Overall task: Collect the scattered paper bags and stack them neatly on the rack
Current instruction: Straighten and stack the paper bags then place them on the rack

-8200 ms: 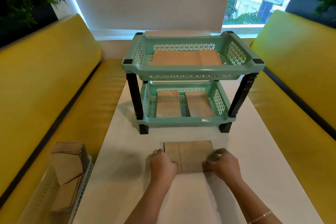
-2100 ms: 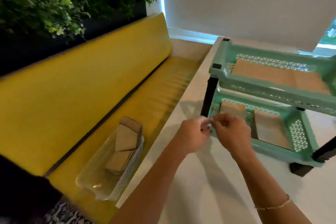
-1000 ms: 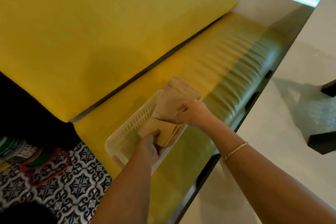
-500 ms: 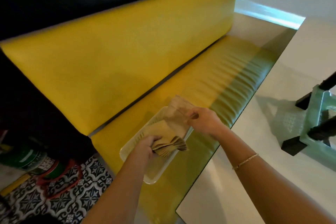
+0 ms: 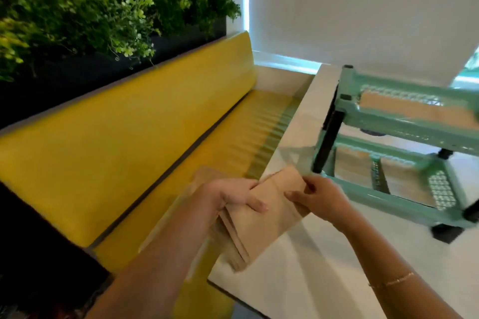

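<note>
Paper bags in my hands: brown kraft paper, matt, flat-folded, layered edges showing at the lower end. My left hand and right hand are bare, on the paper. Rack: mint-green plastic, glossy with highlights, perforated lattice panels; posts black plastic, duller. More matt brown paper lies on both rack shelves. Table: white, smooth, slight sheen, soft reflections. Bench: yellow upholstery, leather-like, smooth backrest, ribbed seat, faint shine. Thin metallic-looking bracelet on my right wrist. Window blind: white, matt. Foliage is blurred.
</note>
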Demonstrator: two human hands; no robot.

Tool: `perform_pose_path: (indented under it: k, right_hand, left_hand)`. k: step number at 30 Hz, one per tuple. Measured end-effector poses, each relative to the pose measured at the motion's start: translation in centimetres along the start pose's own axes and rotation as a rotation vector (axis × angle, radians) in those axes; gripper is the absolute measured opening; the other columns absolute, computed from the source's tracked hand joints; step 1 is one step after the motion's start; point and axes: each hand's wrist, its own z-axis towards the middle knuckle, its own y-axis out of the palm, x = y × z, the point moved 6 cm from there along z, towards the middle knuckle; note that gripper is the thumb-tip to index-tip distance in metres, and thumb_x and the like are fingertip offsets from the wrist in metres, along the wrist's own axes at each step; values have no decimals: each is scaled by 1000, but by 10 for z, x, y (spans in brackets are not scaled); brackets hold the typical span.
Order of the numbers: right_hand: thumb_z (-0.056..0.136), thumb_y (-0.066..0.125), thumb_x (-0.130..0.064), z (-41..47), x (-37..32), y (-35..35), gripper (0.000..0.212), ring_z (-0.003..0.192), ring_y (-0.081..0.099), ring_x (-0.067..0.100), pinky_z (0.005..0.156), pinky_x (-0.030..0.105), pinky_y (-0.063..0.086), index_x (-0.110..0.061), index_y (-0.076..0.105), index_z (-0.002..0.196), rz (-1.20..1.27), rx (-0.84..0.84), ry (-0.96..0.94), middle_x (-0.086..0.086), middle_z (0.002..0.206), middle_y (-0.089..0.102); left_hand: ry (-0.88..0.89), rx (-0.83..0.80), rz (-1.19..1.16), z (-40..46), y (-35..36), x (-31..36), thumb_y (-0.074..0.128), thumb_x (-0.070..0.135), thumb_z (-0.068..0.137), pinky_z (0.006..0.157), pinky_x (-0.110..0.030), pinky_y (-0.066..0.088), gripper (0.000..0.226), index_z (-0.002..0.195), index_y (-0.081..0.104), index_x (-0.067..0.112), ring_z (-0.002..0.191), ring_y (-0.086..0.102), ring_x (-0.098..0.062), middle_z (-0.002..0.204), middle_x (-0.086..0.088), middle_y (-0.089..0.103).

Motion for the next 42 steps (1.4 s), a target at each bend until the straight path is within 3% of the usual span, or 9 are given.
perform_pose_path:
  k: [3,8,12,17,22,25,33,38,42]
  right_hand:
    - [79,70,-38,-36,60,-33,39,88,60,14,81,30,50,-21,62,113,39,164,115,-5,94,64]
    - [80,71,-28,-81,143,-63,32,82,58,15,76,28,49,-16,67,110,140,419,328,0,93,67]
    - [83,62,-13,-97,188,-66,21,76,57,15,74,33,52,-14,70,102,192,541,446,2,88,67]
    - [85,58,-15,-97,218,-68,16,79,61,21,75,36,52,-12,68,97,205,629,486,6,92,69]
    - [85,58,-12,-91,223,-69,14,98,51,25,71,28,40,-11,69,92,145,726,428,4,97,62]
    - [83,56,-10,-89,227,-66,18,93,53,28,70,31,46,-11,70,94,146,767,415,8,96,64]
    - [87,57,-11,-91,224,-62,28,106,47,27,79,31,41,-9,67,113,91,821,370,12,108,61]
    - [86,60,-8,-93,220,-60,28,103,51,29,79,26,37,-13,69,112,77,892,276,11,112,64]
    - [85,57,-5,-93,223,-64,22,83,56,24,73,28,42,-7,71,102,177,853,299,11,96,69]
  left_hand:
    - [53,-154,182,38,55,42,71,17,80,91,-35,46,55,129,46,23,108,55,-22,120,-4,58]
    - [26,-285,513,99,141,78,74,30,74,99,-44,43,63,131,47,26,111,54,-25,128,-5,56]
    - [129,-128,727,125,185,99,72,28,77,94,-37,43,61,132,48,16,115,51,-25,131,-4,52]
    - [204,-25,753,146,207,112,73,26,76,95,-41,45,61,131,47,28,113,52,-24,129,-2,54]
    - [357,233,938,146,209,125,64,26,84,94,-38,43,44,125,52,30,112,49,-26,126,-2,54]
    - [472,372,918,136,207,122,55,23,90,94,-35,39,32,122,56,22,114,46,-23,123,-4,56]
    - [315,489,778,120,209,95,51,35,92,92,-31,38,37,124,53,16,119,41,-22,127,-5,51]
    - [297,553,683,119,209,89,55,35,90,96,-30,35,43,127,50,14,120,42,-23,127,-7,51]
    - [291,553,536,116,205,81,62,34,86,99,-27,32,47,126,49,14,119,43,-22,127,-6,52]
